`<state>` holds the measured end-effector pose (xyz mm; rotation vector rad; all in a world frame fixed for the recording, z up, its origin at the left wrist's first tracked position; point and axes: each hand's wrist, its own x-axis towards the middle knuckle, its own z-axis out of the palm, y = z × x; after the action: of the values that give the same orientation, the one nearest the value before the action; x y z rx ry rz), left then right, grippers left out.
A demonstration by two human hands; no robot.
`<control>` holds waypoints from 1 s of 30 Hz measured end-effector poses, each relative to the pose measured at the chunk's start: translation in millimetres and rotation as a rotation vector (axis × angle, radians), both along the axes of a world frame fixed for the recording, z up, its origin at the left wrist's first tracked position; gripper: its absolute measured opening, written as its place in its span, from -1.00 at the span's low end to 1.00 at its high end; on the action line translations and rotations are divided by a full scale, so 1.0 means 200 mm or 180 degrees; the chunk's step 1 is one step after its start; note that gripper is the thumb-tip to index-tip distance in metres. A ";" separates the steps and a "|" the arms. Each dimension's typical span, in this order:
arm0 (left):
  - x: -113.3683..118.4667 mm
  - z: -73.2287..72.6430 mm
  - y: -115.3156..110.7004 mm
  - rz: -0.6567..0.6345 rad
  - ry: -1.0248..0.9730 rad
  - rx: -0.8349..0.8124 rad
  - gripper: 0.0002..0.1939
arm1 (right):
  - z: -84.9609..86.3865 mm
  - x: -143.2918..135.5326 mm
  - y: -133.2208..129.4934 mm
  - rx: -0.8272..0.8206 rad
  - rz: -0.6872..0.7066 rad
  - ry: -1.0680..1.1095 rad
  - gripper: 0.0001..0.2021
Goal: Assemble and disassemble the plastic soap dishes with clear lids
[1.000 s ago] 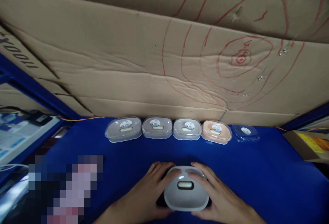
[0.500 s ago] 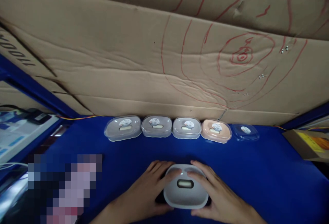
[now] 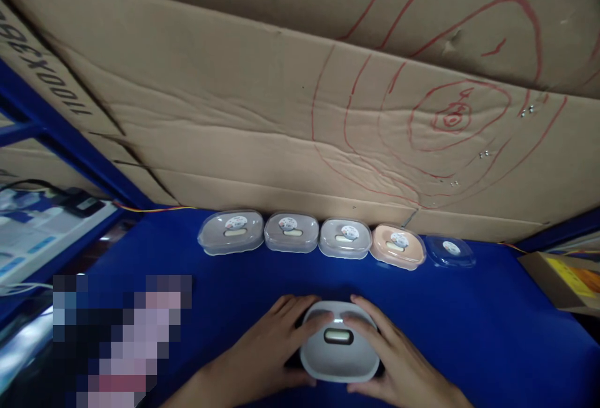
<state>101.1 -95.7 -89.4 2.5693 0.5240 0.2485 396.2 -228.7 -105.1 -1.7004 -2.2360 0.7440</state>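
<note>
while lidded boxes point(image 3: 291, 242) line the desk's point(image 3: 244, 286) back edge, both hands point(image 3: 276, 340) point(image 3: 396, 347) clamp the grey box point(image 3: 340, 359), seemingly steadying it.

Upside-down "1100X" point(image 3: 65, 90) marks the cardboard point(image 3: 225, 102); the round stickers' point(image 3: 350, 233) print is illegible.

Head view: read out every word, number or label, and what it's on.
"1100X3", upside down, on the cardboard wall; further characters unclear.
Red rings drawn there: no readable words.
Round stickers on the clear lids: too small to read.
Yellow label on the box: too blurred.
Gray oval dish: none visible.
</note>
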 end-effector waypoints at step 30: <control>-0.03 -0.06 0.02 0.0052 -0.0187 0.0693 0.12 | -0.01 -0.02 0.05 0.0677 0.0141 0.0026 -0.11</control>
<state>94.8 -90.9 -100.5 2.7588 0.5218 0.4057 392.8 -219.6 -107.3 -1.5497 -2.2626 0.5000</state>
